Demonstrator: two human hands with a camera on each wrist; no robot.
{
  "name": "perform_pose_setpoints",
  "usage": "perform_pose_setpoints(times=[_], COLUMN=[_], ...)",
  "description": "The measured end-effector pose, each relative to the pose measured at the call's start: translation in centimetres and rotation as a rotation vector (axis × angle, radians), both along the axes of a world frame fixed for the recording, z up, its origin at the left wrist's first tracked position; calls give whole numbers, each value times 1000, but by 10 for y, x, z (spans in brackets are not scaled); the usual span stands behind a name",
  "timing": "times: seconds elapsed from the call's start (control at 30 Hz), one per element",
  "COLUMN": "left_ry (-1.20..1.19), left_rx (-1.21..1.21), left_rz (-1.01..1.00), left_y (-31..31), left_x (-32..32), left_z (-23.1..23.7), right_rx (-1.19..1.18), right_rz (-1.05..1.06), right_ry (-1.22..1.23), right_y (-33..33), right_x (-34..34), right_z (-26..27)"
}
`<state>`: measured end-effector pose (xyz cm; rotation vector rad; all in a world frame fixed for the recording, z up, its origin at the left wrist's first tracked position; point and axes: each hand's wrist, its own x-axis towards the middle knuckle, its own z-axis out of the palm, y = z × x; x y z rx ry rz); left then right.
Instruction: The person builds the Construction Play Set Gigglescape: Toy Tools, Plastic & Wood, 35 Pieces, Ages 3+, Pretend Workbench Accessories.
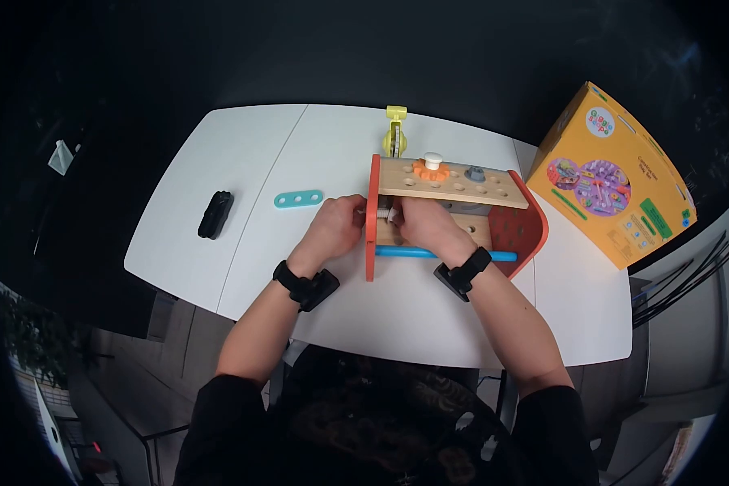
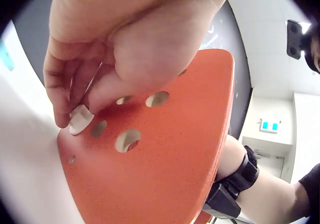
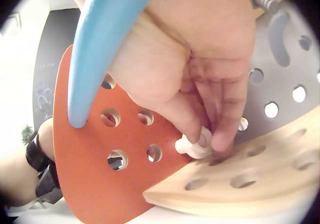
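A toy workbench (image 1: 441,185) with red side panels, holed wooden boards and a blue rod (image 1: 429,253) stands on the table. My left hand (image 1: 340,223) is at the outer face of the left red panel (image 2: 175,149). There its thumb and fingers pinch a small white plastic piece (image 2: 81,120) beside the holes. Reaching inside under the top board, my right hand (image 1: 433,227) pinches a white nut-like piece (image 3: 197,145) against the panel's inner face, just above the lower wooden board (image 3: 240,184). An orange gear (image 1: 432,171) with a white knob and a grey piece (image 1: 475,173) sit on top.
Left of the workbench lie a teal three-hole strip (image 1: 298,198) and a black object (image 1: 216,215). A yellow-green toy piece (image 1: 395,134) is behind its left end. At the right stands a large yellow box (image 1: 624,219). The blue rod spans the workbench's front, near the right wrist.
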<state>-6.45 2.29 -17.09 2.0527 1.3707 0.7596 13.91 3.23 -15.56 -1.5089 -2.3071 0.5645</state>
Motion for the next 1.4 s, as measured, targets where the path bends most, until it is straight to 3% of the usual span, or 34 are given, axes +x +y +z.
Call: perform_pose_setpoints(times=[0.7,1.23,1.4], left_ry=[-73,2,24], left_rx=[17,49,22], left_rz=[2,-10,8], left_y=[0,0,-2], left_x=[-1,2,3], left_z=[-6,-4,0], right_rx=[5,-49,-9], right_rz=[20,51,24], right_ry=[-86,-102,-9], right_y=[7,9,9], right_x=[-5,-1,-2], right_z=[-5,-8,-13])
